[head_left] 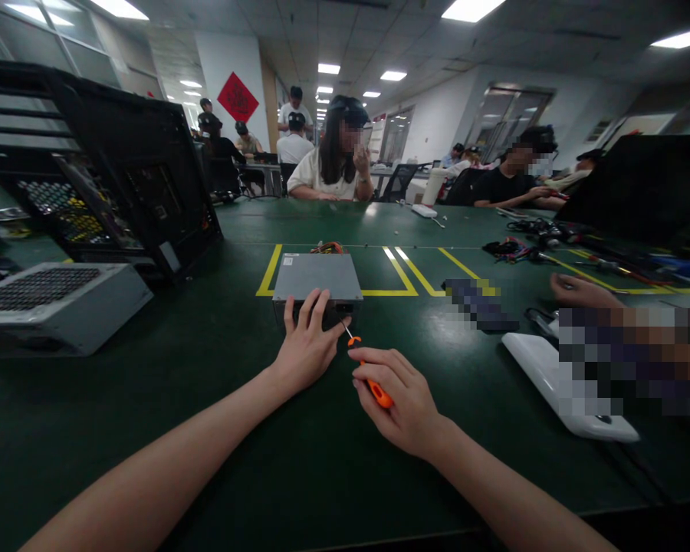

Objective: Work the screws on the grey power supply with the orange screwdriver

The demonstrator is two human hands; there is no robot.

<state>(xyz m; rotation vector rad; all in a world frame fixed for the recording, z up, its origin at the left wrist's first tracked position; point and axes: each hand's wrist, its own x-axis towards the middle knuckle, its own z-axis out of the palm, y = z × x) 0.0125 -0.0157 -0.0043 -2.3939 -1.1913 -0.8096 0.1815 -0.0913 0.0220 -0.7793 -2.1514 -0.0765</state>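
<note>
A grey computer power supply (319, 274) rests on the green table, its near face partly hidden by my fingers. My left hand (306, 339) grips its near side, with fingers over the top edge and the thumb low at the right. A screwdriver (379, 393) with an orange and black handle is held in my right hand (401, 392). Its thin shaft points up and left to the near face, close to my left thumb; whether the tip touches a screw I cannot tell. Coloured cables (327, 248) show behind the power supply.
At left stand a black computer case (149, 192) and another power supply (63, 310). Yellow tape (388, 292) marks the table. A white device (563, 383) and another person's hand (586, 291) are at right, near loose cables (514, 249). Someone sits opposite (316, 172).
</note>
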